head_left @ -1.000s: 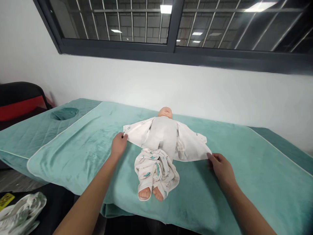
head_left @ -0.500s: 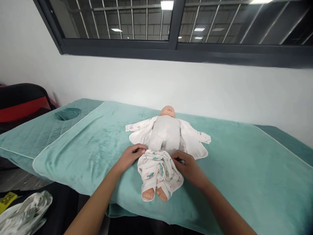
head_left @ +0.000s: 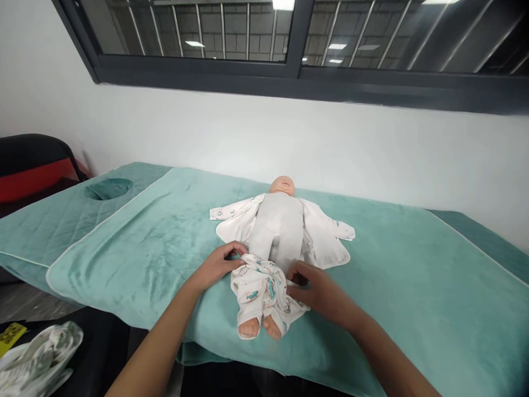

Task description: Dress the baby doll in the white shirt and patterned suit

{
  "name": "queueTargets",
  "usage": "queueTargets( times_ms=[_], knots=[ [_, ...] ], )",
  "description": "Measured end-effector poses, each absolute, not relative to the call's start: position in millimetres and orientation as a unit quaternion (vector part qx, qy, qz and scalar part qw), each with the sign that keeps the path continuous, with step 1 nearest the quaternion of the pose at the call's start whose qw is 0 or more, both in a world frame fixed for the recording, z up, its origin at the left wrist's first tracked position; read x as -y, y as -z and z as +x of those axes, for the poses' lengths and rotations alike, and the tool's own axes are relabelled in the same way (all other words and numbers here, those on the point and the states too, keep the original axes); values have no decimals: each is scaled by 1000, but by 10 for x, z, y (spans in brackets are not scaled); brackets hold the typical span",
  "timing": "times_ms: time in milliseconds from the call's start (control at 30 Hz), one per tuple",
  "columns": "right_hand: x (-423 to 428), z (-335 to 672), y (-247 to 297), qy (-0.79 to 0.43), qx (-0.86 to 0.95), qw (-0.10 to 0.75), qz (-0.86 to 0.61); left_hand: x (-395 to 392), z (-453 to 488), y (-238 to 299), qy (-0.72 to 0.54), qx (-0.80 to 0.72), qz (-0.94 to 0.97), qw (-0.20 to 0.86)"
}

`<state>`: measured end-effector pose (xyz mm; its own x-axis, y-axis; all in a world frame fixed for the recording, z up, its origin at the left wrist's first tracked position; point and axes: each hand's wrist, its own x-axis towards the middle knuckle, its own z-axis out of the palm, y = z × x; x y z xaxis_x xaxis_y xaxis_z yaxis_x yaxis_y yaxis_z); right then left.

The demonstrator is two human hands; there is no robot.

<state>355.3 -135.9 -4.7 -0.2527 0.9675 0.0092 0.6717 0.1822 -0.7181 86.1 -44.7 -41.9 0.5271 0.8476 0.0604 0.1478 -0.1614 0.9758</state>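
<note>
A baby doll (head_left: 282,185) with a grey cloth body lies on its back, head toward the wall and feet toward me. Its white printed jacket (head_left: 326,231) is spread open with both sleeves out to the sides. White printed baby pants (head_left: 257,286) are bunched around its lower legs, with the bare feet showing at the cuffs. My left hand (head_left: 221,264) pinches the waistband at its left edge. On the opposite side, my right hand (head_left: 312,284) is closed with curled fingers on the pants' right edge.
A green cover (head_left: 136,259) spreads over the massage bed, which has a face hole (head_left: 108,189) at the left. White wall (head_left: 264,138) and a dark window frame (head_left: 206,74) rise behind. A red and black chair (head_left: 35,171) stands left; crumpled cloth (head_left: 41,358) lies lower left.
The right side of the pants has come down the doll's leg a little with my right hand, showing more grey leg. My left hand has hardly moved. The view has shifted slightly.
</note>
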Motion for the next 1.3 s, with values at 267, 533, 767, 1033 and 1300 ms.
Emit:
queueTargets(
  times_ms=[267,533,767,1033,1300],
  knots=[
    [1485,3670,124,-249,732,243,-586,463,865,416,-315,-381,677,545],
    [1572,3709,82,-248,758,221,-561,471,877,381,-321,-369,689,535],
    [1553,3759,181,-182,780,294,-521,492,886,360,-350,-351,668,555],
    [1178,3796,531,-105,657,451,-595,532,900,323,-361,-376,624,582],
    [1033,3728,625,-140,662,477,-561,511,899,359,-348,-382,643,565]
  ],
)
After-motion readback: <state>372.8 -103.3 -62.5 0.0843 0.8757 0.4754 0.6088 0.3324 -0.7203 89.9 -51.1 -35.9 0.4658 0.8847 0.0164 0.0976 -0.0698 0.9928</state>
